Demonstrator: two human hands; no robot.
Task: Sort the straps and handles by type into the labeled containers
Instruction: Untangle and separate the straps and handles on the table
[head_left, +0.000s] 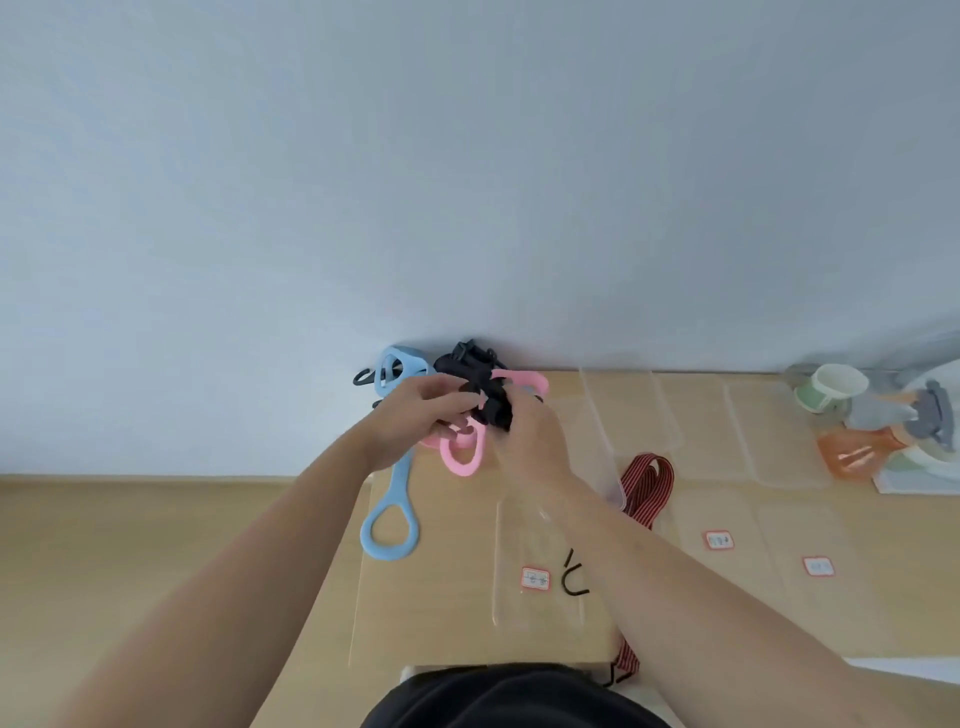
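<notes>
**Both hands on the black strap at the far table edge**

A pale wooden table (156, 545) stands against a plain grey-blue wall (467, 156). At the far edge, against the wall, lies a pile: a bundled black webbing strap (470, 370), a pink silicone loop handle (460, 460) and a long blue silicone loop handle (389, 530). The left hand (415, 421) and the right hand (524, 441) both grasp the black strap with curled fingers. Clear plastic containers (623, 410) with red-bordered labels (535, 578) cover the middle and right. A red-and-black striped strap (649, 483) hangs over one rim. The widest bare wood lies left of the arms. A green-and-white cup (836, 387) stands in the far right corner.
</notes>
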